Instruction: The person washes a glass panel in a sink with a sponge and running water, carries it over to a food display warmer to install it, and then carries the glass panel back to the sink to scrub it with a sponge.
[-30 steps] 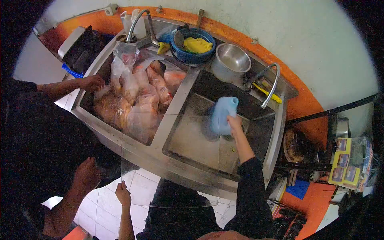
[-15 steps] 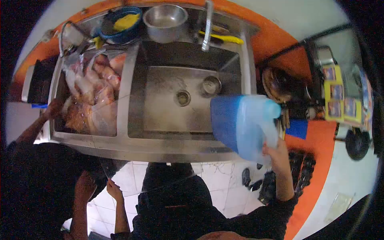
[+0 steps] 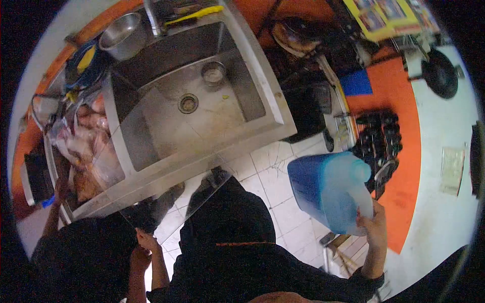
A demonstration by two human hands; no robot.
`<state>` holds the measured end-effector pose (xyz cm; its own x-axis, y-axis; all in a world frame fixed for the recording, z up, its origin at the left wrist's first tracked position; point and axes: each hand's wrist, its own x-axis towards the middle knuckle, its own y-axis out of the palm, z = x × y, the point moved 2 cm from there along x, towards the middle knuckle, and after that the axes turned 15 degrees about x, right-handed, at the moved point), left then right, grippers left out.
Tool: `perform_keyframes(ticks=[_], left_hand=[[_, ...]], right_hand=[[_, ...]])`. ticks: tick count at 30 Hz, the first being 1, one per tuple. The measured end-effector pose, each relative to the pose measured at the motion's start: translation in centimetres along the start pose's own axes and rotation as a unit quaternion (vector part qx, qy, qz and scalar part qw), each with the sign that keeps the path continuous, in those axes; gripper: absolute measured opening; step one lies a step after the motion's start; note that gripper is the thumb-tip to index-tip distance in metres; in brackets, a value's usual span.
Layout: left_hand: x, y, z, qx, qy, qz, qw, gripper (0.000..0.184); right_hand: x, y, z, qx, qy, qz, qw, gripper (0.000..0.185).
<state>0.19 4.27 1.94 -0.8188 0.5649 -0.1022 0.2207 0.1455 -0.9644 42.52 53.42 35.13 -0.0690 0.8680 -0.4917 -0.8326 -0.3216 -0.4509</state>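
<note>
My right hand is closed round the handle of a large plastic jug with blue liquid in it. The jug is tilted, its light-blue cap toward the right, and hangs above the tiled floor to the right of the sink. Low on the left, my left hand is closed on the edge of something clear and flat, like a see-through sheet, whose outline is faint. A co-worker's forearm is close beside this hand. The co-worker's other hand rests by the left basin.
The metal sink basin holds a small round cup near the drain. Raw meat in clear plastic fills the left basin. A metal pot and a blue bowl stand behind. A black pan hangs at right.
My right hand has carried the jug from over the sink's right side out past its front edge, over the floor. My view has turned right. The left hand keeps its hold.
</note>
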Motion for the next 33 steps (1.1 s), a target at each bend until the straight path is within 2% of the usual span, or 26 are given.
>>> perform_keyframes(ticks=[1,3,6,7,8,9,10,11,12,14,16,17,19,22,23,25,26,27,29,30,31,33], left_hand=[[0.6,0.8,-2.0,-0.028,-0.192,0.009,0.981,0.036],[-1.1,7.6,5.0,0.063,-0.140,-0.183,0.971,0.041],[-0.7,6.7,3.7,0.066,-0.160,-0.168,0.970,0.043],[-0.8,5.5,3.6,0.070,-0.154,-0.164,0.972,0.043],[-0.7,4.6,3.5,0.095,-0.178,-0.113,0.973,0.043],[-0.3,4.3,3.4,0.119,-0.201,-0.065,0.970,0.043],[-0.4,4.9,4.4,0.155,-0.184,-0.050,0.969,0.043],[-0.6,5.8,5.8,0.190,-0.165,-0.035,0.967,0.044],[-1.2,7.1,9.1,0.237,-0.106,-0.053,0.964,0.046],[-1.8,6.5,9.5,0.345,0.055,-0.085,0.933,0.045],[-1.3,5.8,8.9,0.301,-0.013,-0.086,0.950,0.045],[-0.9,5.6,8.7,0.265,-0.062,-0.084,0.958,0.045],[0.3,5.0,6.8,0.228,-0.121,-0.083,0.963,0.045],[2.3,3.8,5.2,0.213,-0.165,-0.086,0.959,0.044],[2.8,3.5,4.8,0.211,-0.174,-0.090,0.958,0.044],[3.6,3.0,4.2,0.215,-0.187,-0.090,0.954,0.044],[4.0,2.8,3.8,0.216,-0.193,-0.091,0.953,0.044],[4.1,2.6,3.4,0.219,-0.197,-0.089,0.951,0.044],[4.7,2.4,3.0,0.227,-0.208,-0.086,0.948,0.044],[4.9,2.3,2.7,0.230,-0.212,-0.084,0.946,0.043],[5.1,2.2,2.6,0.234,-0.214,-0.082,0.945,0.043],[5.0,2.0,2.5,0.235,-0.223,-0.073,0.943,0.043]], right_hand=[[-0.6,-0.3,-1.9,0.005,0.022,0.004,1.000,0.040],[-0.9,-0.4,-5.9,0.017,0.048,-0.002,0.999,0.041],[1.4,0.2,-12.9,-0.097,0.092,0.053,0.990,0.046],[2.4,0.7,-16.1,-0.057,0.133,0.070,0.987,0.049],[4.1,1.4,-19.7,-0.016,0.170,0.087,0.982,0.051],[6.1,2.1,-25.1,-0.105,0.134,0.086,0.982,0.055],[8.2,3.0,-31.0,-0.195,0.095,0.083,0.973,0.059],[10.3,4.6,-36.8,-0.176,0.101,0.085,0.975,0.064],[12.3,6.2,-41.6,-0.158,0.106,0.087,0.978,0.070],[16.2,10.7,-46.3,-0.263,0.058,0.054,0.961,0.053],[21.5,15.0,-53.7,-0.174,0.072,0.074,0.979,0.075],[24.6,17.7,-57.9,-0.162,0.072,0.073,0.981,0.075],[29.5,22.3,-64.5,-0.013,0.046,0.063,0.997,0.068],[35.6,25.9,-63.2,0.049,0.040,0.079,0.995,0.066],[37.9,27.4,-63.4,0.056,0.040,0.084,0.994,0.066],[43.1,30.9,-67.0,-0.165,0.020,0.026,0.986,0.054],[45.2,32.6,-69.2,-0.160,0.021,0.032,0.986,0.054],[48.0,34.6,-73.9,0.123,0.063,0.035,0.990,0.046],[50.4,37.0,-75.9,0.395,0.110,0.042,0.911,0.038],[52.0,37.5,-75.3,0.134,-0.017,-0.001,0.991,0.045],[52.7,37.8,-74.2,-0.140,-0.144,-0.044,0.979,0.053],[52.9,37.2,-72.9,-0.126,-0.133,-0.036,0.982,0.052]])
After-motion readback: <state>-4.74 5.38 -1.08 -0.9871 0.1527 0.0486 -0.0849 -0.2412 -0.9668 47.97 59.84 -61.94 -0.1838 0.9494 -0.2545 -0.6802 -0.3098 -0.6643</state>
